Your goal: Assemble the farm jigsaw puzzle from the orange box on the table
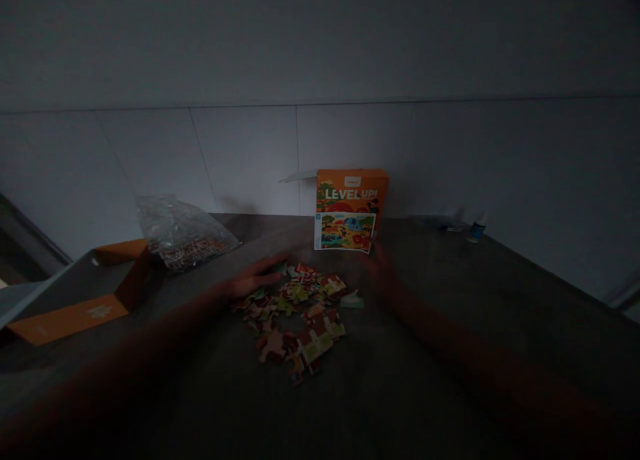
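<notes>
A loose heap of jigsaw puzzle pieces (pixel 300 300) lies on the dark table, some face up in red, green and pink. At the heap's left edge rests my left hand (pixel 253 278), fingers stretched out and apart, touching or just above the pieces. My right hand (pixel 381 268) is beside the lower right corner of a picture card (pixel 346 232), blurred and dim. Whether its fingers touch the card cannot be made out. The card shows a colourful animal scene and leans against an orange puzzle box (pixel 353 187) marked "LEVEL UP!".
An open orange box part (pixel 75 320) sits at the left. Behind it stands a clear plastic bag (pixel 187 240) with many small pieces inside. A small bottle with a blue label (pixel 477 228) is at the back right, near the white wall (pixel 240 153). The room is dim.
</notes>
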{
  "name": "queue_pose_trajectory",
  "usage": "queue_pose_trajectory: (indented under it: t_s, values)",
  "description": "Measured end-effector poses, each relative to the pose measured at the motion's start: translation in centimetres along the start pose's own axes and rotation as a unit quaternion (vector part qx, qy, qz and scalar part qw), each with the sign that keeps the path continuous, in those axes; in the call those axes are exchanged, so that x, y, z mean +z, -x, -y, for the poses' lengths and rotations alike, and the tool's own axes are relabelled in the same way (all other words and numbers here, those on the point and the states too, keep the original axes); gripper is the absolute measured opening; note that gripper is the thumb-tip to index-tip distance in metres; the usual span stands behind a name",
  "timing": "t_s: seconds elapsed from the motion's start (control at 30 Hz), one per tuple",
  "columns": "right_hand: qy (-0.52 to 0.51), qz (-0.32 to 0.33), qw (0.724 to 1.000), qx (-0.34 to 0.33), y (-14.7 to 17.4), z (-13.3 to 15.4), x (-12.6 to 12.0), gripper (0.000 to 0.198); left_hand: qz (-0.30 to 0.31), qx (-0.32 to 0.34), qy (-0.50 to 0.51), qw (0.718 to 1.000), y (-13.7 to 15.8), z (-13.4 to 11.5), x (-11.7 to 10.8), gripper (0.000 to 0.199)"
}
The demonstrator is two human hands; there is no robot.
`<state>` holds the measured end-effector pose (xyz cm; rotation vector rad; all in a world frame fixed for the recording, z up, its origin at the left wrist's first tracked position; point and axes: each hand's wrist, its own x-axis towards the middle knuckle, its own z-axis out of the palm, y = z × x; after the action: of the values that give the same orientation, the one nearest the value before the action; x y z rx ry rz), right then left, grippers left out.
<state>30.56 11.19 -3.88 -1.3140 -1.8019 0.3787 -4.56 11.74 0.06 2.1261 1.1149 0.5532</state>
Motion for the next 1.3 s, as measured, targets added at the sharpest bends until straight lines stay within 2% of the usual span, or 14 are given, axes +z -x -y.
queue_pose_trajectory:
  t_s: [0.1, 0.2, 0.3, 0.5, 0.6, 0.7, 0.8, 0.9, 1.0, 1.1, 1.2, 1.3]
  values:
    - [0.011, 0.093, 0.994, -0.060, 2.8, 3.9, 1.5, 0.059, 0.008, 0.005, -0.106, 0.994, 0.0, -1.6, 1.8, 0.060]
    - [0.069, 0.196, 0.971, -0.122, 4.9, 7.2, 1.7, 0.060, 0.026, 0.018, -0.155, 0.987, -0.8, -3.7, 4.0, 0.054]
    - [0.100, 0.202, 0.965, -0.132, 6.9, 8.4, 0.3, 0.063, 0.017, -0.003, -0.174, 0.985, -0.9, -5.8, 6.4, 0.058]
    - [0.087, 0.172, 0.977, -0.092, 10.6, 6.8, -3.3, 0.054, -0.020, -0.004, -0.161, 0.987, -0.2, -9.5, 10.9, 0.062]
    - [0.069, 0.130, 0.987, -0.068, 11.2, 6.5, -3.8, 0.045, -0.050, -0.001, -0.094, 0.994, -0.2, -10.4, 11.9, 0.060]
    - [0.060, 0.104, 0.991, -0.064, 11.0, 6.6, -3.7, 0.037, -0.068, 0.015, 0.084, 0.994, 0.0, -10.6, 12.0, 0.054]
    - [0.051, 0.096, 0.992, -0.068, 11.0, 6.7, -3.7, 0.037, -0.041, 0.013, 0.290, 0.956, 0.9, -10.7, 11.8, 0.053]
    - [0.040, 0.083, 0.994, -0.061, 11.3, 6.7, -4.0, 0.040, -0.013, 0.025, 0.352, 0.936, 2.2, -10.9, 11.5, 0.051]
    - [0.041, 0.082, 0.994, -0.054, 11.6, 6.9, -4.5, 0.043, -0.056, 0.061, 0.279, 0.957, 3.2, -10.9, 11.3, 0.042]
    - [0.042, 0.086, 0.993, -0.063, 11.7, 7.1, -4.8, 0.043, -0.095, 0.102, 0.095, 0.986, 3.8, -10.6, 11.4, 0.038]
    - [0.043, 0.088, 0.992, -0.081, 11.7, 7.1, -5.0, 0.044, -0.065, 0.116, -0.034, 0.990, 4.1, -10.4, 11.4, 0.047]
    - [0.063, 0.088, 0.991, -0.079, 11.7, 6.9, -5.2, 0.050, -0.010, 0.140, -0.069, 0.988, 4.2, -10.3, 11.2, 0.052]
